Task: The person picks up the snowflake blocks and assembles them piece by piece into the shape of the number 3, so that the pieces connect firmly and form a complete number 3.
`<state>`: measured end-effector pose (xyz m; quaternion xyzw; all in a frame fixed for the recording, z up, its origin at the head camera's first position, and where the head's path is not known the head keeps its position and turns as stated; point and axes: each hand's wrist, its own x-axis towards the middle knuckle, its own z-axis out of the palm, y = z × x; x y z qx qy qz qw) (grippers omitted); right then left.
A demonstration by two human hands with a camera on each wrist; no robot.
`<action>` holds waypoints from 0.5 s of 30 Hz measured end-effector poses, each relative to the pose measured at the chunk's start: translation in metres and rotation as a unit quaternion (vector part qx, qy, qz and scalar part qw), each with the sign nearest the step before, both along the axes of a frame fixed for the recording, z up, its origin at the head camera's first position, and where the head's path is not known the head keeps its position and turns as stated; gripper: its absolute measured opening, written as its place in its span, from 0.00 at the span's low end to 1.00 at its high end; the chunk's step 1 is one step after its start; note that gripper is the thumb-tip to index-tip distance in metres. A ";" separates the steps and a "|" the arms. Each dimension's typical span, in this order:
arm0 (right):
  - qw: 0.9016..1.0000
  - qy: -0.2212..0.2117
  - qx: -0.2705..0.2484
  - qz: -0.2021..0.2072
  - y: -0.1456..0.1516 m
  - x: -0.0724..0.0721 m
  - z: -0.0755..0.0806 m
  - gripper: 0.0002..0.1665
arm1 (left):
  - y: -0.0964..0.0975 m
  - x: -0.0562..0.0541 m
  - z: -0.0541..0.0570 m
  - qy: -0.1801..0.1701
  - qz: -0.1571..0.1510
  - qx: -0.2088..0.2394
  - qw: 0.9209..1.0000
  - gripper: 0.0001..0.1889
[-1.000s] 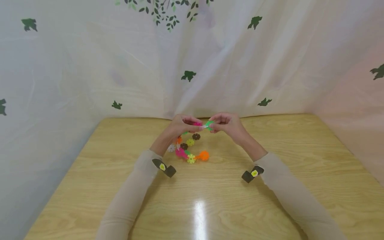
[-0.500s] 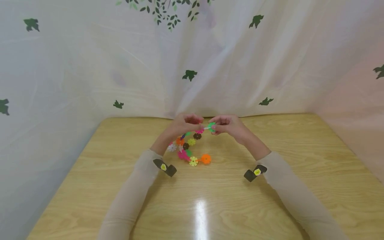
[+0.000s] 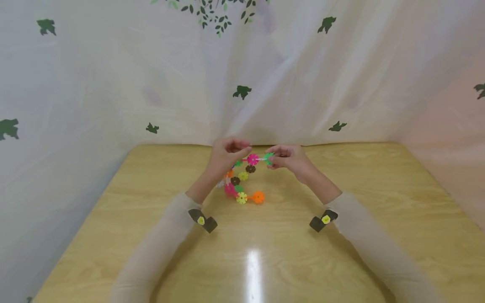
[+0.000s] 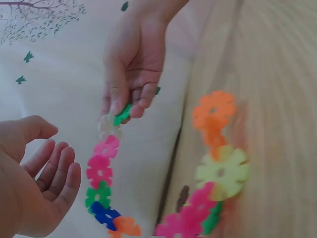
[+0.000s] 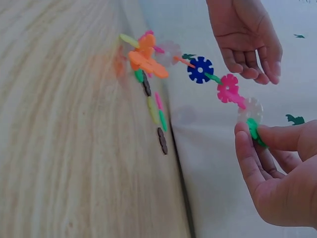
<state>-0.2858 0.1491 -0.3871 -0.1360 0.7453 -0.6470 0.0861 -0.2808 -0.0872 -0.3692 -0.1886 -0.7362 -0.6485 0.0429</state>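
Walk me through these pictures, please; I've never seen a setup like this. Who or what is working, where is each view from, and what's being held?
There is no machine here: a person works bare-handed. The wide picture comes from a camera on the head, looking forward and down; the other two come from cameras on the left and right wrists.

The right hand pinches a green disc at the end of a chain of colourful, flower-shaped discs. The left hand is open and holds nothing, its fingers clear of the chain in the wrist views.

More discs, including two brown ones, appear to lie on the wooden table. Whether the chain's orange end touches the table is hard to tell.
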 end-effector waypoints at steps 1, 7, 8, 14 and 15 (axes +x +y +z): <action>1.000 0.002 -0.004 -0.004 0.000 0.001 0.000 0.18 | 0.000 0.002 -0.002 -0.006 0.004 0.003 1.000 0.11; 0.999 0.007 -0.021 -0.038 -0.002 0.007 0.000 0.20 | 0.001 0.014 -0.018 -0.046 0.031 0.005 0.998 0.10; 0.999 0.008 -0.025 -0.045 -0.002 0.008 0.000 0.20 | 0.001 0.015 -0.021 -0.049 0.031 0.004 0.998 0.10; 0.996 0.008 -0.051 -0.070 -0.005 0.014 -0.005 0.20 | 0.007 0.016 -0.038 -0.092 0.020 0.020 0.995 0.12; 0.996 0.007 -0.056 -0.073 -0.006 0.016 -0.006 0.20 | 0.009 0.016 -0.040 -0.103 0.020 0.027 0.994 0.12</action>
